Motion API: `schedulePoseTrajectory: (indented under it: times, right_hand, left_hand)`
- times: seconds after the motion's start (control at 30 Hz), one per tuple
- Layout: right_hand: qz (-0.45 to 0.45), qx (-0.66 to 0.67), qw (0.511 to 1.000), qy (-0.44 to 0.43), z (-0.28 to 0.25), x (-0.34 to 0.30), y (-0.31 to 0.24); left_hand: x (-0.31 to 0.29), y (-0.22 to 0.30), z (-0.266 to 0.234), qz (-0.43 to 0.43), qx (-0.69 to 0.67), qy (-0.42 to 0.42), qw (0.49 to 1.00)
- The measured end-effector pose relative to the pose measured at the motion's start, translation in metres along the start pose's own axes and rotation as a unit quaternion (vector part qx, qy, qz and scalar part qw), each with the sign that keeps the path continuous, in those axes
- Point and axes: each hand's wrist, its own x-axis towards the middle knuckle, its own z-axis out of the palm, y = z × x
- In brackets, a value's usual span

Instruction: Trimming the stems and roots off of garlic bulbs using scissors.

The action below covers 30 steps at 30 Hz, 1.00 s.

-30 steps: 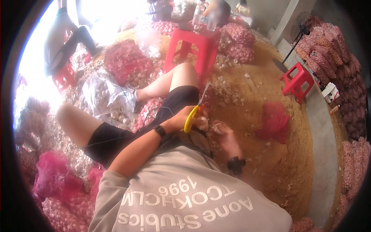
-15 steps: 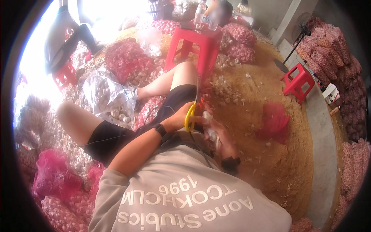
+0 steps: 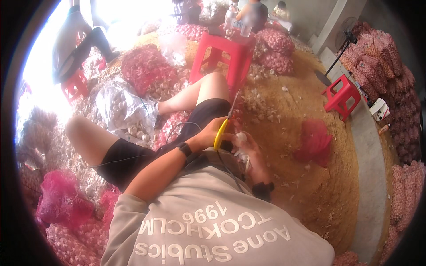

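In my left hand (image 3: 212,133), with a dark watch at the wrist, is a pair of scissors (image 3: 220,134) with yellow handles. Its blades point away from me, toward the far red stool. My right hand (image 3: 253,150) is closed around a whitish garlic bulb (image 3: 241,137), just right of the scissors. Pale, papery strands (image 3: 243,156) hang below the bulb, against the palm. Both hands are close together above my lap, and the blades are apart from the bulb. Some of the fingers on my left hand are hidden by the handles.
A red stool (image 3: 222,44) with bottles (image 3: 246,27) stands ahead, and another red stool (image 3: 342,95) at right. Garlic heaps and a clear plastic bag (image 3: 122,106) lie left. Pink net sacks (image 3: 372,53) are stacked right. A person (image 3: 73,44) sits far left. A cable crosses my lap.
The scissors have swung so their blades tilt to the right. My right hand has turned slightly, and the garlic bulb shows more plainly in it.
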Motion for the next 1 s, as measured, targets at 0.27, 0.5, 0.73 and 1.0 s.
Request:
schedulePoseTrajectory:
  times: [0.27, 0.5, 0.73, 1.0]
  right_hand:
    - [0.004, 0.073, 0.997, 0.000, -0.009, 0.004, 0.008]
    - [0.010, 0.092, 0.995, 0.021, -0.011, 0.005, 0.015]
    - [0.021, 0.099, 0.994, 0.029, -0.016, 0.008, 0.026]
    - [0.038, 0.130, 0.989, 0.055, -0.016, 0.007, 0.031]
  left_hand:
    - [0.000, 0.000, -0.001, -0.010, -0.069, -0.015, 0.997]
    - [0.000, -0.001, -0.004, -0.015, -0.026, -0.021, 0.999]
    - [0.001, -0.007, -0.006, -0.028, 0.040, -0.008, 0.999]
    - [0.000, -0.005, -0.004, -0.042, 0.081, -0.012, 0.996]
